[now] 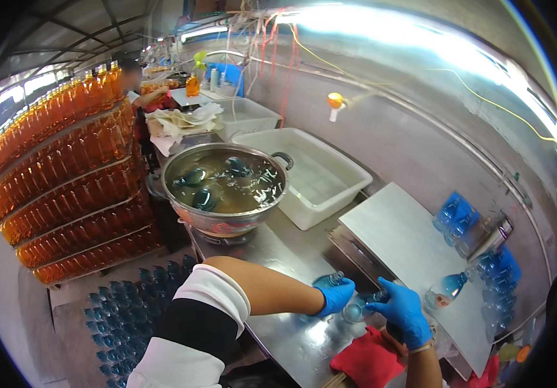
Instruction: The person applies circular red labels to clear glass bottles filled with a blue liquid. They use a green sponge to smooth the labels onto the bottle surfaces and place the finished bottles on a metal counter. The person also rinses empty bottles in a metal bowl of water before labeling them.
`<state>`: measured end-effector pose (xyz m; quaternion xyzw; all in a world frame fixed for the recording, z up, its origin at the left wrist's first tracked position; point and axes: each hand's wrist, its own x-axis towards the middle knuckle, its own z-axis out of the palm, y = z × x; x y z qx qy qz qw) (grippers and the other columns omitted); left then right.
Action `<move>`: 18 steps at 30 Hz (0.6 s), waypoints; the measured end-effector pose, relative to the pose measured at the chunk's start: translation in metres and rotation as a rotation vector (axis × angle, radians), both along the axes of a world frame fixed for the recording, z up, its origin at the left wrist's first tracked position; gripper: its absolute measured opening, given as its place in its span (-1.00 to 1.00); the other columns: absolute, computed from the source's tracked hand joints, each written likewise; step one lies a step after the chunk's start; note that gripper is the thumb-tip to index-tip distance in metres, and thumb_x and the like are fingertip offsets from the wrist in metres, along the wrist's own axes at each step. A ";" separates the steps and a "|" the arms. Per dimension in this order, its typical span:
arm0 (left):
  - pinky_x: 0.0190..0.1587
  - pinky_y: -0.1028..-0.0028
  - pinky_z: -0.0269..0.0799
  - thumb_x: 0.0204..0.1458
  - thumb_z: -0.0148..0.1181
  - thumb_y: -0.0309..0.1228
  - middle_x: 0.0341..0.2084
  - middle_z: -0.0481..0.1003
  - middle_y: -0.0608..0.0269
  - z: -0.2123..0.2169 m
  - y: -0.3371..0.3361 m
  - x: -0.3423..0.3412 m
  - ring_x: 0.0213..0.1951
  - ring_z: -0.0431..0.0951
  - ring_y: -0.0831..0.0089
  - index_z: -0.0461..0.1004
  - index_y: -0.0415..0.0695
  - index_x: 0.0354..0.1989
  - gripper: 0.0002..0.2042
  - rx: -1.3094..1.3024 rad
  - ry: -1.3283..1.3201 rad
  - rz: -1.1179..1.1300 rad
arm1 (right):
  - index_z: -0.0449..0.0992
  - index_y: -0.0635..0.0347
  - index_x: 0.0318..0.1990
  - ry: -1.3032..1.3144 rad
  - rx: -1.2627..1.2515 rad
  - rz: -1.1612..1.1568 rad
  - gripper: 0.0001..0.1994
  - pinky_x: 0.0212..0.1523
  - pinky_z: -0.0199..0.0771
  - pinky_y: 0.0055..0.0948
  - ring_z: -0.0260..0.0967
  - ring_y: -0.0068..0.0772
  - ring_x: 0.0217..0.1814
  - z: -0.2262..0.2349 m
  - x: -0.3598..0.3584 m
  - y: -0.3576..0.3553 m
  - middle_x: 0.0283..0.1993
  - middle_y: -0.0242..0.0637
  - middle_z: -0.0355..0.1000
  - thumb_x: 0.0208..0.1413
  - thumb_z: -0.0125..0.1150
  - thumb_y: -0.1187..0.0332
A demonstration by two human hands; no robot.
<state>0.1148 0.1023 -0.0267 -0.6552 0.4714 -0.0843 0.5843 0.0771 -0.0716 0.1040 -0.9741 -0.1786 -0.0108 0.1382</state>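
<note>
Both my hands wear blue gloves and work low over the metal table. My left hand (pixel 338 297) is closed around a small blue glass bottle (pixel 325 281) that lies tilted, its neck by my fingers. To its right, my right hand (pixel 406 313) grips a clear bluish glass bottle (pixel 355 312) near the neck, its round base turned toward the left. A crumpled red cloth (pixel 369 357) lies just below my right hand. On the white board (pixel 395 226) to the right stands a blue bottle with a label (pixel 447 288).
A large metal basin (pixel 227 223) of murky water holds several dark bottles. Behind it sits a white plastic tub (pixel 311 171). Stacked amber-filled bottles (pixel 65 174) tower at the left, above rows of blue bottles (pixel 133 310) on the floor. Another person (pixel 137 97) works at the far end.
</note>
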 end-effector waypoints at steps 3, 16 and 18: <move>-0.43 0.38 0.18 -0.06 -0.04 -0.46 -0.64 0.26 0.21 0.038 0.020 -0.022 -0.53 0.28 0.39 0.45 -0.03 -0.47 -0.89 -0.125 -0.032 -0.065 | 0.51 0.09 -0.11 -0.159 0.271 -0.082 -0.55 -0.35 0.43 -0.40 0.46 -0.26 -0.39 -0.012 -0.021 0.005 -0.37 -0.21 0.48 -0.23 0.36 0.17; -0.16 0.24 0.42 -0.26 0.23 -0.01 -0.26 0.48 -0.10 0.204 0.314 0.002 -0.23 0.51 0.05 0.33 -0.32 -0.07 -0.34 -1.472 -0.037 1.351 | 0.61 0.00 -0.41 0.112 0.284 0.145 -0.81 -0.53 0.34 -0.37 0.40 -0.25 -0.56 -0.069 -0.086 0.084 -0.60 -0.27 0.44 -0.08 0.19 0.16; -0.12 0.28 0.42 -0.32 0.26 0.00 -0.25 0.49 -0.09 0.181 0.334 0.009 -0.19 0.52 0.09 0.35 -0.28 -0.08 -0.33 -1.426 -0.052 1.445 | 0.60 -0.01 -0.43 0.065 0.243 0.153 -0.83 -0.53 0.34 -0.34 0.40 -0.25 -0.55 -0.097 -0.078 0.097 -0.59 -0.28 0.44 -0.07 0.18 0.17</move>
